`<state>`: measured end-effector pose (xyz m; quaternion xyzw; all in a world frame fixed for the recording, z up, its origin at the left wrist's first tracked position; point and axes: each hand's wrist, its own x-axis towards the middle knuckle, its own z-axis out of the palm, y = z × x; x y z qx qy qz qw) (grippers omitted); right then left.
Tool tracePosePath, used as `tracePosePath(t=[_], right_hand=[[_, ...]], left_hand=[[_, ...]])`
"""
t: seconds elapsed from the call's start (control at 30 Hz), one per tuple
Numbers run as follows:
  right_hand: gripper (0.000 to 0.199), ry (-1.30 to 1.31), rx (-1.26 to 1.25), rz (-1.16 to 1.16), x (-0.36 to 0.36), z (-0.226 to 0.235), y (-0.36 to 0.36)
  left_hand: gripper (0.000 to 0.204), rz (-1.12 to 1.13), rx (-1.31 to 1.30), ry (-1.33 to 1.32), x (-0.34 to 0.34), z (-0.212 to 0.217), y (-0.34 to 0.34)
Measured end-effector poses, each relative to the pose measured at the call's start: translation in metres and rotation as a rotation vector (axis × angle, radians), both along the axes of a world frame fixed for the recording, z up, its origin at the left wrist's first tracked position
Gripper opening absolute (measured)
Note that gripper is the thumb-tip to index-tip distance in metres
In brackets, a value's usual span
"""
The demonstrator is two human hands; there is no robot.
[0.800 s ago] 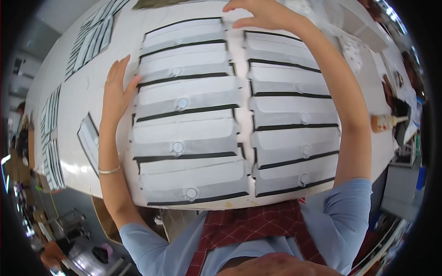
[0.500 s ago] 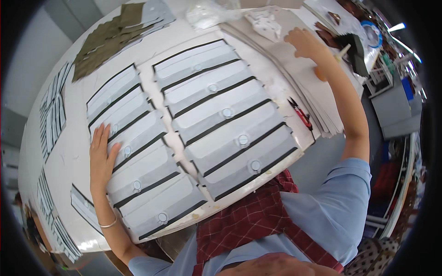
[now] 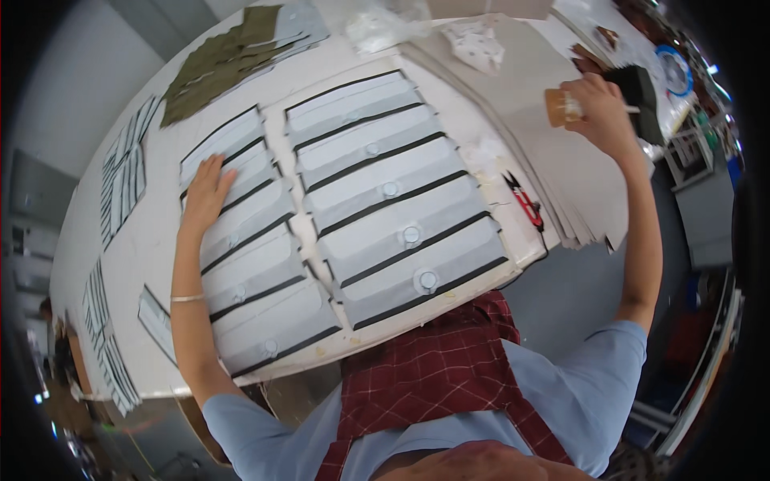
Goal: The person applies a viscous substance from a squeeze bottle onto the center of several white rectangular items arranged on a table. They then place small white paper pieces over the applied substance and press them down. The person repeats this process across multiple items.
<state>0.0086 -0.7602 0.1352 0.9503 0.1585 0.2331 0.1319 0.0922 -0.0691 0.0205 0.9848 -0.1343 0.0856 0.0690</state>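
Observation:
Two columns of overlapping white and grey fabric pieces with black edges lie on the white table; each visible piece bears a round, clear mark. My left hand (image 3: 207, 192) rests flat on the upper part of the left column (image 3: 265, 276), fingers stretched out and holding nothing. To its right is the other column (image 3: 377, 172). At the far right, my right hand (image 3: 600, 112) is wrapped round an amber bottle (image 3: 555, 109), above a stack of beige sheets. The bottle's end sticks out left of my fingers, and a pale thin nozzle shows on the other side.
Red-handled thread snips (image 3: 525, 204) lie between the right column and the beige sheets (image 3: 577, 176). Olive fabric pieces (image 3: 220, 68) sit at the far left, striped pieces (image 3: 120, 176) along the left edge. A crumpled white cloth (image 3: 475, 42) and clear plastic (image 3: 385, 24) lie at the back.
My right hand, open above the beige sheets before, is now closed round the amber bottle. My left hand has slid farther up the left column.

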Motion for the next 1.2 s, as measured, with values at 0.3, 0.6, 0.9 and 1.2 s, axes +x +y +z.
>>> tracePosePath(t=[0.3, 0.6, 0.9, 1.2], right_hand=[[0.066, 0.194, 1.938, 0.628, 0.034, -0.022, -0.002], [0.056, 0.478, 1.872, 0.511, 0.065, -0.034, 0.092], [0.05, 0.575, 1.781, 0.558, 0.109, -0.014, 0.167], [0.052, 0.632, 1.658, 0.577, 0.13, -0.015, 0.199]], left_hand=[[0.059, -0.03, -0.042, -0.029, -0.023, 0.008, -0.011], [0.057, -0.024, -0.024, -0.164, -0.022, -0.005, -0.022], [0.057, -0.01, 0.06, -0.227, -0.009, -0.003, -0.031], [0.058, -0.469, -0.121, -0.098, 0.003, 0.008, -0.136]])
